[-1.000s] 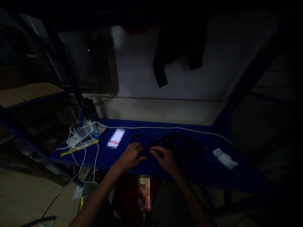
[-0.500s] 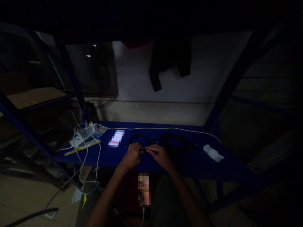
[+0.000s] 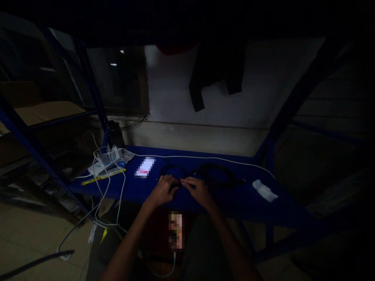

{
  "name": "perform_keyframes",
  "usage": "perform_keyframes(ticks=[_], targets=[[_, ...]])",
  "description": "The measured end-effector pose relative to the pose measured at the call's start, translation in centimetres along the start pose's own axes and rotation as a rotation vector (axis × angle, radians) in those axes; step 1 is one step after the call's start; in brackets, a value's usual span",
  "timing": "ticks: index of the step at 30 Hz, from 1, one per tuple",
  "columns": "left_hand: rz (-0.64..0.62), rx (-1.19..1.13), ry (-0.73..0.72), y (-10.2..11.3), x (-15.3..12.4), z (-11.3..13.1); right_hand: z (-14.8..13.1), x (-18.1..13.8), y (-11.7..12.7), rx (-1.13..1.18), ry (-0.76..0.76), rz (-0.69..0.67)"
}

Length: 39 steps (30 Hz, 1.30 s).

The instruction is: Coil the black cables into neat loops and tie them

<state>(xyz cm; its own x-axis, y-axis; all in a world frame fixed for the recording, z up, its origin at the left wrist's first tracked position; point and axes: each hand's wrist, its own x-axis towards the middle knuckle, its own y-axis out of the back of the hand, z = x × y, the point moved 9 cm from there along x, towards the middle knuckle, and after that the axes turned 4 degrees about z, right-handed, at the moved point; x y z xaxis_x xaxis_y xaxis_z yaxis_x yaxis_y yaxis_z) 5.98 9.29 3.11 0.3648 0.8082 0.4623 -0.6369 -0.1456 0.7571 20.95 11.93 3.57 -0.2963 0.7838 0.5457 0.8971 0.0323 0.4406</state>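
Note:
My left hand rests at the front of the blue shelf, its fingers closed round a thin dark section of cable. Close beside it, my right hand pinches the same dark section between thumb and fingers. Behind my hands lies a black cable in a small loop, and a larger black coil lies to the right. In the dim light I cannot tell whether the two are one length. The small part between my fingertips is mostly hidden.
A phone with a lit screen lies left of my hands. Farther left are a white power strip with tangled white cords and a yellow strip. A crumpled white piece lies right. Another lit screen, with a white cord, is below, between my legs.
The view has shifted slightly. My left fingers have spread a little from the right hand, exposing more of the dark cable between them. The right hand keeps its pinch.

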Motion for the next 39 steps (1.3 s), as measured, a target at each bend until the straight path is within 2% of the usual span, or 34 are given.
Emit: perform_keyframes(ticks=[11,18,24,32,39], targets=[[0.056,-0.210,0.068,0.6,-0.2,-1.1,-0.5,-0.2,-0.8,-0.018,0.017,-0.087],[0.073,-0.059,0.011,1.2,-0.3,-0.2,-0.5,-0.3,-1.4,-0.038,0.036,-0.124],[0.091,0.072,0.033,0.9,-0.1,-0.7,0.2,-0.5,-1.5,-0.091,0.055,-0.117],[0.046,0.024,-0.007,0.5,-0.3,-0.6,0.1,-0.6,-1.8,-0.065,0.040,-0.148],[0.028,0.028,-0.023,0.4,-0.2,-0.1,1.0,-0.3,-1.4,0.032,0.002,-0.115]])
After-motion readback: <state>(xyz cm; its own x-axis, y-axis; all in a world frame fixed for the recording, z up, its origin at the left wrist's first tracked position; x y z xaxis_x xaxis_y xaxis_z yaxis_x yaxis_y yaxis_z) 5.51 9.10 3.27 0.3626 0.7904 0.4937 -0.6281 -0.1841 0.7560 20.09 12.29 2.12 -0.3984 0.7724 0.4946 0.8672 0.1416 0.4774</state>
